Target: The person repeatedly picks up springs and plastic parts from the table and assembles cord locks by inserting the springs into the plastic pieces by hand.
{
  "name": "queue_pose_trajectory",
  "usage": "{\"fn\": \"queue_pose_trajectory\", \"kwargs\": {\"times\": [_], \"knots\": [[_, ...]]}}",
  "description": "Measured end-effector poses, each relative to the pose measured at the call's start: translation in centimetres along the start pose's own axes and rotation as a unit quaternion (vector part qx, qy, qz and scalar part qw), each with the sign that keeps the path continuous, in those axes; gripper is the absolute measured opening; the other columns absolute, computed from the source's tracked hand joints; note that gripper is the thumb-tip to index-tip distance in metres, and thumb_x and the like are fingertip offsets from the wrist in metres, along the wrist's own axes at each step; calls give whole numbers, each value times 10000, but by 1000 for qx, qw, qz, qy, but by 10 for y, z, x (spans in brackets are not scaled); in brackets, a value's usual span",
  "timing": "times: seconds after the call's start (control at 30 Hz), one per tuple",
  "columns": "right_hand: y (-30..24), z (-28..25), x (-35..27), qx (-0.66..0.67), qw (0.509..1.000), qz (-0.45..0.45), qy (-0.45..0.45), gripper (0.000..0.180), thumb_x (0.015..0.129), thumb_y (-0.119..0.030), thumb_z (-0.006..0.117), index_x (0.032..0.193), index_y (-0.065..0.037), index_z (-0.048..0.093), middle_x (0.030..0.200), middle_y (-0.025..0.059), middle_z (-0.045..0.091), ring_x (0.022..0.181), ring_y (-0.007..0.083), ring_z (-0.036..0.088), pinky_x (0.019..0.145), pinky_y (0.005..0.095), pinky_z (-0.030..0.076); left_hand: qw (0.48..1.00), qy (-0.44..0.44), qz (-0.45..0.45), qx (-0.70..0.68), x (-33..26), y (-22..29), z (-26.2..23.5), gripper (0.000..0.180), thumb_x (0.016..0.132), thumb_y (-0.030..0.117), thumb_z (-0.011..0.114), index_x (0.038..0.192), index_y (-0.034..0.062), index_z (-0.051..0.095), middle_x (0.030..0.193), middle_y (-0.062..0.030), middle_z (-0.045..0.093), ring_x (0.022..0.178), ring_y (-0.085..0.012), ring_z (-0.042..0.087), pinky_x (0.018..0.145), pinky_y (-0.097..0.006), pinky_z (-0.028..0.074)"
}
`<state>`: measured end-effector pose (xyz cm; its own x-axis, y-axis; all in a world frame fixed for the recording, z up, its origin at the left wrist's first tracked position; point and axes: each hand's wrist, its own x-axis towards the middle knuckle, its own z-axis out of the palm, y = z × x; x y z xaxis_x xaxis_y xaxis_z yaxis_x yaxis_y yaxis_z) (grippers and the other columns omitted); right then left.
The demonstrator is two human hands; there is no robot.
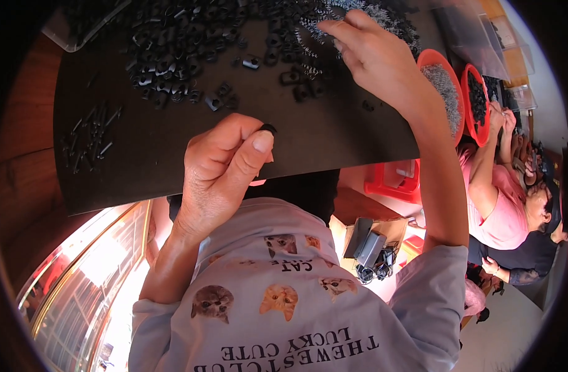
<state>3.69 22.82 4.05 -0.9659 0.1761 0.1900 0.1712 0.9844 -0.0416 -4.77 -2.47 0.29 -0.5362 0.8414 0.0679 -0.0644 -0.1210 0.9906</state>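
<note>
My left hand (225, 164) is closed just over the front part of the table. Between its thumb and bent fingers a small black plastic part (268, 128) pokes out, most of it hidden. Farther off to the right, my right hand (377, 59) reaches down at a heap of small metal coil springs (392, 25). Its fingertips are drawn together at the springs, and what they pinch is too small to make out. Left of the springs lies a large spread of short black plastic tube-like pieces (172, 53).
Thin dark pins (88, 139) lie scattered at the left of the dark table (153, 139). A red bowl of springs (442, 87) and a red basket of black parts (476, 102) stand at the right. Beyond them another person in pink (501, 204) works with both hands raised.
</note>
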Motion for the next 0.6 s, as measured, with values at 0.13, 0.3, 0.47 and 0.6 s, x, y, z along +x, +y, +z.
{"fn": "queue_pose_trajectory", "kwargs": {"times": [0.13, 0.3, 0.47, 0.6], "knots": [[3, 2, -3, -17, 1000, -16, -9, 255, 823, -61, 575, 1069, -112, 620, 929, 71, 551, 809, 283, 607, 662, 419, 514, 1000, 2, 6, 8, -1, 2, 0, 190, 955, 168, 595, 864, 2, 603, 681, 8, 577, 600, -36, 485, 531, -200, 423], [5, 1, -5, 38, 998, -12, 47, 147, 834, -98, 601, 977, -105, 631, 937, 56, 571, 825, 287, 615, 663, 408, 522, 1000, 10, -17, -2, -1, 3, 2, 196, 955, 176, 596, 859, 5, 603, 680, 6, 577, 597, -37, 481, 535, -205, 421], [-10, 4, 7, 5, 1000, -13, -12, 90, 820, -88, 599, 903, -54, 613, 947, 69, 592, 839, 290, 626, 666, 409, 523, 1000, 8, -11, 19, -1, 2, 0, 202, 962, 182, 583, 859, 9, 604, 684, 9, 578, 608, -32, 480, 543, -205, 420], [-12, 1, 15, -69, 995, -24, -62, 98, 787, -67, 598, 873, -20, 599, 927, 89, 606, 828, 297, 634, 664, 408, 520, 999, 13, -22, 20, -2, 5, 2, 220, 976, 205, 560, 880, 13, 607, 715, 6, 590, 615, -36, 480, 559, -200, 423]]}}
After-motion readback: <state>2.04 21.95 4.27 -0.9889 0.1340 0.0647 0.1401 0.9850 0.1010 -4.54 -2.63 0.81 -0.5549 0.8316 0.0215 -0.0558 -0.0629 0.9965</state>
